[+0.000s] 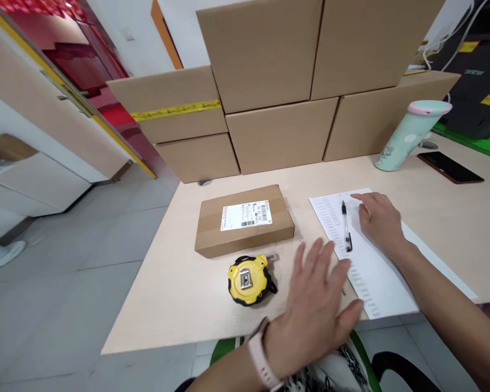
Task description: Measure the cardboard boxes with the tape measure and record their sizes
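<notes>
My left hand [316,305] hovers open above the table's near edge, fingers spread, just right of a yellow tape measure [250,279]. My right hand [379,220] lies flat and open on a printed white sheet [375,272], beside a black-and-white pen [345,226] resting on that sheet. A flat brown parcel [245,220] with a white barcode label sits behind the tape measure. Neither hand holds anything.
Stacked cardboard boxes [277,81] wall the back of the light wooden table [179,294]; one has yellow tape across it. A mint bottle with a pink lid [412,133] and a dark phone [450,166] stand at the right. Grey floor lies to the left.
</notes>
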The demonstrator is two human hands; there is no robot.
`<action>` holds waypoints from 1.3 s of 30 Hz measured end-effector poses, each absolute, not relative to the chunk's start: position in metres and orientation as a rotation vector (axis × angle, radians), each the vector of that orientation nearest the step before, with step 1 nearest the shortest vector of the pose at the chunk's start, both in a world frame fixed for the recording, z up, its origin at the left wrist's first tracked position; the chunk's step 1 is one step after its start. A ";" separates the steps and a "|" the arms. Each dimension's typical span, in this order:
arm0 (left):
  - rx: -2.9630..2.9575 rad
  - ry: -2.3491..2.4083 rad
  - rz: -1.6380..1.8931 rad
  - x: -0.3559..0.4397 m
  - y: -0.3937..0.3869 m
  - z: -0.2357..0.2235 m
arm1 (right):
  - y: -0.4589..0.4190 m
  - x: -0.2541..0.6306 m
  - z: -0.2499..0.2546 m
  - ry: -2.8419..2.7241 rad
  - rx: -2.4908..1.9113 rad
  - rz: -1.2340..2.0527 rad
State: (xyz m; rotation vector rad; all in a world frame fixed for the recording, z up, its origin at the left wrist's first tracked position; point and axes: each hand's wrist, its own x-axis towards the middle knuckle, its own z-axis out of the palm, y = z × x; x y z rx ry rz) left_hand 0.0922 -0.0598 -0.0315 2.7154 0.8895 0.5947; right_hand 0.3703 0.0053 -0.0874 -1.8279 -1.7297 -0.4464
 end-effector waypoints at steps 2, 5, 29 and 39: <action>2.606 1.094 0.720 0.047 -0.063 -0.033 | -0.001 0.356 -0.066 -1.649 -1.752 -0.499; 2.466 1.309 0.724 -0.011 -0.061 -0.045 | -0.016 0.316 -0.032 -1.738 -1.586 -0.234; 1.543 0.979 0.690 -0.097 0.018 0.043 | 0.011 0.205 0.009 -1.445 -1.225 1.217; 1.341 1.373 0.963 -0.166 0.098 0.001 | 0.076 0.254 -0.042 -0.911 -1.204 1.260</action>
